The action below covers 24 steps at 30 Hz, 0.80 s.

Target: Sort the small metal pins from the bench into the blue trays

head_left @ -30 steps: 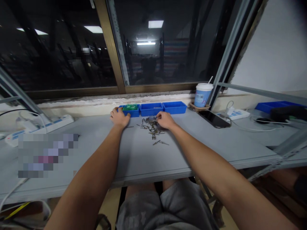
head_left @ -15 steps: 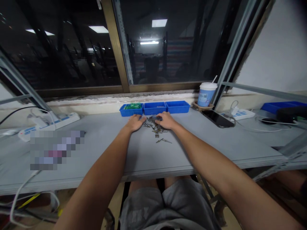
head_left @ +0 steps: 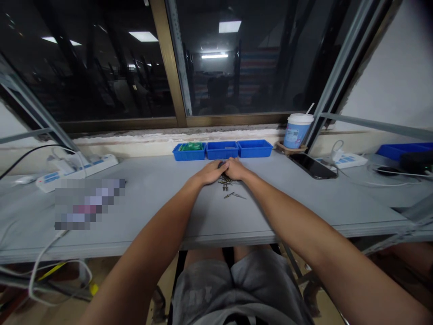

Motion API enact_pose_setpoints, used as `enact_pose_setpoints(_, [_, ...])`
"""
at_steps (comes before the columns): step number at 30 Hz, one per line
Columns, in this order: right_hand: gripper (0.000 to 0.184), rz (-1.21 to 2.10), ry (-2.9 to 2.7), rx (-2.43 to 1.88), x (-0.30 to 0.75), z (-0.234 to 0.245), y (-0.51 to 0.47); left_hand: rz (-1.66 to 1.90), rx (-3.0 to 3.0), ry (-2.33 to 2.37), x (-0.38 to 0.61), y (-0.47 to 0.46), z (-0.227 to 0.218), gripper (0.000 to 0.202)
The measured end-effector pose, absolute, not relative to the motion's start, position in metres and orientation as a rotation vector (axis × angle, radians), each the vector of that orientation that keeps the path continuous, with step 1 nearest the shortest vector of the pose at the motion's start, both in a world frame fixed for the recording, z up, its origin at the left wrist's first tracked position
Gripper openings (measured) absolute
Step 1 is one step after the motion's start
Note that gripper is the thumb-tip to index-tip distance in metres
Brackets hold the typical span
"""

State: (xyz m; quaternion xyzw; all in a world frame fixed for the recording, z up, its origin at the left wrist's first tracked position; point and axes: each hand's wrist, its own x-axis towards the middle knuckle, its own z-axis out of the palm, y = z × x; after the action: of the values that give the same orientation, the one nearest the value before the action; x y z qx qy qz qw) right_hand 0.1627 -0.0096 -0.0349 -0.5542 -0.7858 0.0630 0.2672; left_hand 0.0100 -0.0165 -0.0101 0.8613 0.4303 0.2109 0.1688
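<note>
Both hands meet over a pile of small metal fasteners (head_left: 226,179), thin pins with thicker ends that look like pop rivets. My left hand (head_left: 212,171) curves round the pile from the left, its thumb touching the other hand. From the right, my right hand (head_left: 236,169) closes on the far part of the pile, fingers curled. Most of the gathered fasteners are hidden under the hands. A few loose fasteners (head_left: 235,195) lie on the grey table (head_left: 216,221), nearer to me than the pile.
Beyond my hands stand three blue trays in a row: a left tray (head_left: 189,155) with green packets, a middle tray (head_left: 222,152) and a right tray (head_left: 255,149). Right of them are a lidded cup (head_left: 295,133) and a phone (head_left: 313,166). Power strips (head_left: 76,173) and cables lie at both sides.
My hands have come together from either side of the pile and now cover much of it. The view has shifted slightly to the left.
</note>
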Motion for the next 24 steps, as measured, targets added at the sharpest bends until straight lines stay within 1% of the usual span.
enact_pose_setpoints(2, [0.028,0.187,-2.127,-1.474,0.163,-0.036,-0.010,0.635,2.434,1.179,0.013,-0.020,-0.009,0.056])
enact_pose_setpoints(4, [0.029,0.172,-2.128,-1.486,0.164,-0.036,-0.010,0.650,2.418,1.182,0.015,-0.021,-0.008,0.054])
enact_pose_setpoints(8, [0.021,0.159,-2.029,-1.456,0.166,-0.030,-0.012,0.727,2.422,1.264,0.013,-0.019,-0.007,0.050])
enact_pose_setpoints(12, [0.015,0.248,-1.815,-1.336,0.166,-0.019,-0.017,0.975,2.441,1.249,0.009,-0.015,-0.003,0.039])
enact_pose_setpoints(15, [0.014,0.347,-1.752,-1.245,0.165,-0.012,-0.021,1.117,2.411,1.223,0.008,-0.015,0.000,0.036])
enact_pose_setpoints(17, [0.017,0.395,-1.753,-1.210,0.165,-0.008,-0.024,1.180,2.395,1.245,0.007,-0.016,0.003,0.033])
enact_pose_setpoints(21, [0.031,0.417,-1.779,-1.232,0.166,-0.005,-0.029,1.158,2.450,1.302,0.005,-0.019,0.009,0.023])
enact_pose_setpoints(23, [0.037,0.424,-1.781,-1.249,0.165,-0.004,-0.029,1.122,2.494,1.336,0.005,-0.019,0.011,0.023])
enact_pose_setpoints(24, [0.037,0.438,-1.765,-1.250,0.164,-0.005,-0.029,1.107,2.515,1.357,0.004,-0.019,0.011,0.025])
